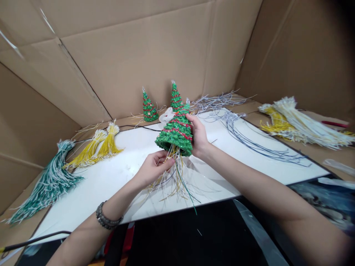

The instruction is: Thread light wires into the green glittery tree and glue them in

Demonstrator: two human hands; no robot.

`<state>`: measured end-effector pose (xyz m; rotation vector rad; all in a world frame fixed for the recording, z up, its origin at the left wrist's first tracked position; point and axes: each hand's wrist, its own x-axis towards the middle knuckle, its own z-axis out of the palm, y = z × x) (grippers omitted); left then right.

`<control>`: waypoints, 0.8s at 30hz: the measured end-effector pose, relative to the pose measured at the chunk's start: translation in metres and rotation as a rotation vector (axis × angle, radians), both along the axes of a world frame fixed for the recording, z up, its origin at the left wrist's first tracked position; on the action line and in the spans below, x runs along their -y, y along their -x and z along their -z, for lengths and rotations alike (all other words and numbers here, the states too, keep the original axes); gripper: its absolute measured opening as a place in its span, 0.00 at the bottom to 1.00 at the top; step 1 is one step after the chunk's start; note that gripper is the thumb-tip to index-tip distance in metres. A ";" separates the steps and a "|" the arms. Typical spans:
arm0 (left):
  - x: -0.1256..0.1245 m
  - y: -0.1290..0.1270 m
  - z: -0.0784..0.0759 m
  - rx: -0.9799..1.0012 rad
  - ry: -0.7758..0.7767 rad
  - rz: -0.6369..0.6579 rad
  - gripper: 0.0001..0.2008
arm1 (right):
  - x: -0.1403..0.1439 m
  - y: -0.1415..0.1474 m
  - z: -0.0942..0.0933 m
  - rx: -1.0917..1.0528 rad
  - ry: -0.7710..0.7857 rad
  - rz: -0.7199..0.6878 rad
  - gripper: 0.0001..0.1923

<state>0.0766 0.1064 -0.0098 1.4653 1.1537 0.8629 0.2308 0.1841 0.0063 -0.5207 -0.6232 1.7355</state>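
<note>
A small green Christmas tree ornament (177, 131) with red garlands is held tilted above the white board, its hollow base facing me. My right hand (198, 135) grips its right side, the thumb near the upper part. Thin white, yellow and green wires (177, 173) hang out of the open base. Just below the rim, my left hand (158, 166) is closed with thumb and fingers pinched around some of these wires. The inside of the tree is mostly dark.
Two more trees (149, 107) stand at the cardboard back wall. Bundles of green wires (50, 181) and yellow wires (104, 144) lie at the left. White and yellow wire bundles (302, 123) lie at the right, with loose grey wires (249, 136) on the white board (111, 177).
</note>
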 end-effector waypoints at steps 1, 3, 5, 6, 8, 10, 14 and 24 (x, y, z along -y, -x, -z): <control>0.000 -0.001 -0.001 -0.005 -0.005 0.013 0.21 | 0.000 0.000 0.000 -0.006 -0.001 0.003 0.10; 0.001 -0.002 -0.002 -0.010 -0.012 0.025 0.22 | 0.001 0.001 0.000 -0.012 -0.011 0.008 0.10; 0.002 -0.003 -0.003 -0.018 -0.006 0.018 0.21 | 0.002 0.002 0.000 -0.003 -0.016 -0.001 0.10; 0.002 -0.004 -0.003 -0.026 -0.004 0.011 0.21 | 0.002 0.002 0.001 0.005 -0.016 -0.011 0.11; 0.002 -0.004 -0.002 -0.043 -0.008 -0.002 0.20 | 0.002 0.003 0.001 0.015 -0.021 -0.029 0.12; 0.001 -0.004 0.000 -0.058 -0.014 -0.012 0.18 | 0.002 0.003 0.002 0.015 -0.027 -0.035 0.12; 0.000 -0.003 0.004 -0.054 -0.007 -0.006 0.15 | 0.003 0.003 0.003 0.029 -0.030 -0.056 0.13; 0.002 -0.003 0.007 -0.062 -0.019 0.018 0.18 | 0.002 0.005 0.005 -0.005 -0.049 -0.035 0.11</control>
